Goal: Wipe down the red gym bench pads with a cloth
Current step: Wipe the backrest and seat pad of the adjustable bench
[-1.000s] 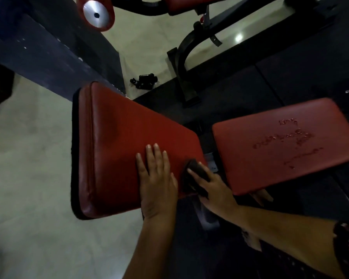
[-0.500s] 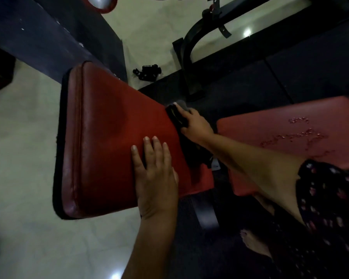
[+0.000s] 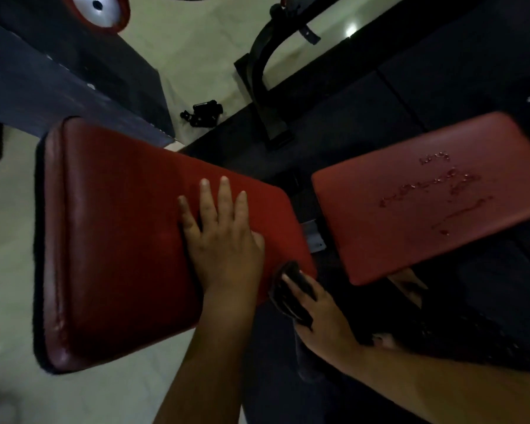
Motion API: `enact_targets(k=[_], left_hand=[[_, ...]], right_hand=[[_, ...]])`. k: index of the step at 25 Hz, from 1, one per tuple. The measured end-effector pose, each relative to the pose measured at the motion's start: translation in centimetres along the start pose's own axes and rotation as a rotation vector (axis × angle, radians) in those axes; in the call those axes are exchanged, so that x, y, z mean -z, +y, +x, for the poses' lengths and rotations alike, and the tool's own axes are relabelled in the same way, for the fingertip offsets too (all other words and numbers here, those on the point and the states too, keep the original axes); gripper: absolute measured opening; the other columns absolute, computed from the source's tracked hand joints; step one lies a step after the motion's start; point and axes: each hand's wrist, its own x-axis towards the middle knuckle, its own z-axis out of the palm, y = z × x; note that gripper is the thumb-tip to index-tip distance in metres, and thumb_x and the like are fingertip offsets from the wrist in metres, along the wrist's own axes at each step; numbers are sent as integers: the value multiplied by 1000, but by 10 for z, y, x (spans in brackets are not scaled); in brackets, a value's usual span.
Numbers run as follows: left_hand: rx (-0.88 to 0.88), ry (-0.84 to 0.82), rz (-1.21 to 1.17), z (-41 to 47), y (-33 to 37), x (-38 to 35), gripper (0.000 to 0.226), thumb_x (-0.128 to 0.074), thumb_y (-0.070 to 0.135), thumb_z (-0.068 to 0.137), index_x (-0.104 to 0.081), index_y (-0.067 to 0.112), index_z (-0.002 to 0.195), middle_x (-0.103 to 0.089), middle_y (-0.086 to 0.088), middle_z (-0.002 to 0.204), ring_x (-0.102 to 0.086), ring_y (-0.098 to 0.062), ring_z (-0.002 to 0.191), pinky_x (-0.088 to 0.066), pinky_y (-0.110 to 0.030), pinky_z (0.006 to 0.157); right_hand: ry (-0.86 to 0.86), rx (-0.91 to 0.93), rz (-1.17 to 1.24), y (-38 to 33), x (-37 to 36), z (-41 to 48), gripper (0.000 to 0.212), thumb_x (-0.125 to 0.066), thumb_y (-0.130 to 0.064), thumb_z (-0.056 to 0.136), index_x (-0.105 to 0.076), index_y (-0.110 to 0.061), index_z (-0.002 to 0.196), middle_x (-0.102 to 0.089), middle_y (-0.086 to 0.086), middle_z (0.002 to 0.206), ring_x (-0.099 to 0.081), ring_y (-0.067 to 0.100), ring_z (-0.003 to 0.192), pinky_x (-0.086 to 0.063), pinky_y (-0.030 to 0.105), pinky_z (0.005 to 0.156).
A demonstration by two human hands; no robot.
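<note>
Dark cloth (image 3: 291, 293): bunched at the near right corner of the large red pad (image 3: 120, 240), touching its edge. Right hand (image 3: 322, 319): fingers curled over the cloth, gripping it. Left hand (image 3: 224, 240): flat on the large red pad's top, fingers straight and spread, just beside the cloth. Smaller red pad (image 3: 380, 228): right of the large red pad, apart from it, beaded with droplets (image 3: 435, 191). Black machine frame (image 3: 266, 87): beyond the large red pad.
</note>
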Motion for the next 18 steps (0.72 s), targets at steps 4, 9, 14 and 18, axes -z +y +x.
enact_targets(k=[4, 9, 14, 18], left_hand=[[-82, -187, 168, 12, 6, -32, 65, -26, 45, 99, -5, 24, 157, 3, -9, 164, 10, -30, 150, 15, -55, 114], [-80, -178, 184, 11, 7, -40, 65, -24, 46, 101, -4, 17, 156, 2, -13, 163, 8, -33, 150, 10, -53, 117], [-89, -138, 185, 13, 6, -47, 67, -28, 44, 100, -2, 18, 156, -2, -14, 163, 5, -35, 150, 9, -54, 117], [-107, -144, 215, 13, 8, -46, 64, -25, 41, 101, 0, 18, 155, -1, -12, 163, 7, -34, 149, 15, -54, 115]], right_hand=[[0, 40, -106, 15, 12, 17, 108, -65, -13, 81, 8, -70, 137, -16, -8, 158, -47, 26, 116, -55, 33, 80], [-9, 64, -123, 29, 32, 89, 102, -57, -10, 73, -3, -63, 143, -24, 1, 157, -49, 36, 119, -55, 41, 82], [-24, 69, -309, 11, 63, 208, 93, -58, -10, 78, -13, -55, 147, -20, 3, 158, -43, 38, 126, -50, 46, 93], [-113, 41, -344, -16, 76, 267, 82, -56, -15, 86, -15, -47, 150, -28, 10, 153, -45, 39, 125, -46, 44, 97]])
